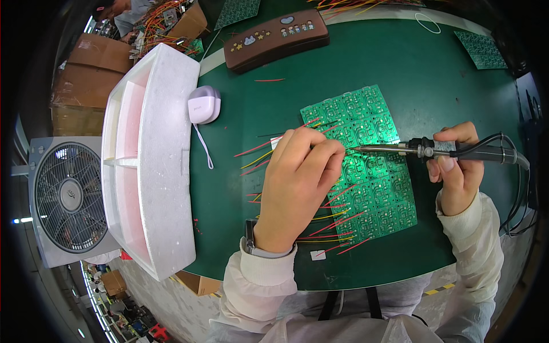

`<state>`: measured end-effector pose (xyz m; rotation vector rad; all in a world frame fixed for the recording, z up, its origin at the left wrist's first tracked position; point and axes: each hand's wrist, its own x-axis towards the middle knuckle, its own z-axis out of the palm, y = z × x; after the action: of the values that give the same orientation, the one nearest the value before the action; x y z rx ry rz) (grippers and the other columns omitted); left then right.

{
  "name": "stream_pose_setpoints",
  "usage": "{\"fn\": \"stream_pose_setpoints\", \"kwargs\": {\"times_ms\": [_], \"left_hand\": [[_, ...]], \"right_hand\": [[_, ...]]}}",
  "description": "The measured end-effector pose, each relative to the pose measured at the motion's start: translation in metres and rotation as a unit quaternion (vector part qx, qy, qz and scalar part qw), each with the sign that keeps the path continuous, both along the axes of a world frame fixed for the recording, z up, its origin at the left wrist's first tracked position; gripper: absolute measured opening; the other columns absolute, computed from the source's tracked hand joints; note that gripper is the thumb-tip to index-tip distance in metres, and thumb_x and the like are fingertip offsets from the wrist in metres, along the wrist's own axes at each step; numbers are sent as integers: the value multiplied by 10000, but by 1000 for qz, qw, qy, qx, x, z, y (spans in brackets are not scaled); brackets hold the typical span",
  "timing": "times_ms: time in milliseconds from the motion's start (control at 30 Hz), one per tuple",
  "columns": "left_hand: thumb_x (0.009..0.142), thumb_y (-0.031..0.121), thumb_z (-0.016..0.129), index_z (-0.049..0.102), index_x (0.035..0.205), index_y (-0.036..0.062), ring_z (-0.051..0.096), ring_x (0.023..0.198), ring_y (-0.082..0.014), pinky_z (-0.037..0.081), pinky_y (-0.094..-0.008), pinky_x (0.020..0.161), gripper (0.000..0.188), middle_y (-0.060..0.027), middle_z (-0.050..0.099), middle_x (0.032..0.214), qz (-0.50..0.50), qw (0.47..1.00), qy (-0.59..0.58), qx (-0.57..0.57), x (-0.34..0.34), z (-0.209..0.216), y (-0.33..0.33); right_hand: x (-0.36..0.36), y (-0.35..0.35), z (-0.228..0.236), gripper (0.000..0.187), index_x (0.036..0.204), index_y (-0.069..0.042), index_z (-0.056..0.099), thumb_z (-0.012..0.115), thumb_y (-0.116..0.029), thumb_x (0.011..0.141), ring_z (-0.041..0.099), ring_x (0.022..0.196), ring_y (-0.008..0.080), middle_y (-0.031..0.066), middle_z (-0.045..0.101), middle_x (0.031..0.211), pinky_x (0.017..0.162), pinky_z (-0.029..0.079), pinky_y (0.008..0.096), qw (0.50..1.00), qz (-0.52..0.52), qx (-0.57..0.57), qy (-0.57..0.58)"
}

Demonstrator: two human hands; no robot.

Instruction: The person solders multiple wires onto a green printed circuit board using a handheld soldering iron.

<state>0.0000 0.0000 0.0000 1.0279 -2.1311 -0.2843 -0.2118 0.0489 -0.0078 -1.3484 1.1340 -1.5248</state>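
A green circuit board panel with rows of repeated small boards lies on the green table. Red, yellow and black wires stick out along its left side. My right hand grips a soldering iron, and a cable trails off its back end. The iron's tip points left and reaches the middle of the panel, close to my left fingertips. My left hand is over the panel's left edge with thumb and fingers pinched together. What lies between those fingers is hidden.
A white foam box with compartments stands at the left, a small lilac device with a strap beside it. A brown case lies at the back. More panels sit at the far edge. A fan stands beyond the foam box.
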Motion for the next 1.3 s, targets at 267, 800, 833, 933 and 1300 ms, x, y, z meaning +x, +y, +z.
{"fn": "stream_pose_setpoints", "kwargs": {"times_ms": [267,800,833,933,1300], "left_hand": [[625,-38,646,581,736,36,496,611,-137,405,-237,536,149,-28,508,719,7,1000,1,5,1,1,2],[650,-20,640,571,734,28,502,604,-123,409,-222,530,120,-42,524,731,28,997,-4,67,-3,4,5],[644,-24,639,569,730,27,505,610,-134,410,-233,538,123,-46,523,727,25,998,0,59,-3,3,5],[632,-33,635,566,725,26,512,623,-154,411,-253,560,130,-52,520,719,21,999,-1,47,-4,4,6],[618,-24,643,568,706,53,496,645,-145,371,-240,543,139,-19,520,710,36,998,-58,1,-7,8,8]], "right_hand": [[-3,2,-2,195,913,60,488,520,-80,782,406,519,46,31,433,733,466,327,174,1000,-1,-3,8],[-3,0,11,144,867,54,525,521,-44,762,409,624,67,47,432,821,558,330,192,996,-25,-4,87],[-3,0,14,145,864,51,522,526,-52,763,405,626,65,41,431,813,560,329,191,995,-26,9,92],[-2,1,17,149,862,46,512,532,-66,766,398,631,67,33,427,800,564,326,193,995,-21,16,95],[-2,-3,23,140,857,37,491,541,-25,741,393,630,85,31,440,727,563,321,210,986,13,-83,143]]}}
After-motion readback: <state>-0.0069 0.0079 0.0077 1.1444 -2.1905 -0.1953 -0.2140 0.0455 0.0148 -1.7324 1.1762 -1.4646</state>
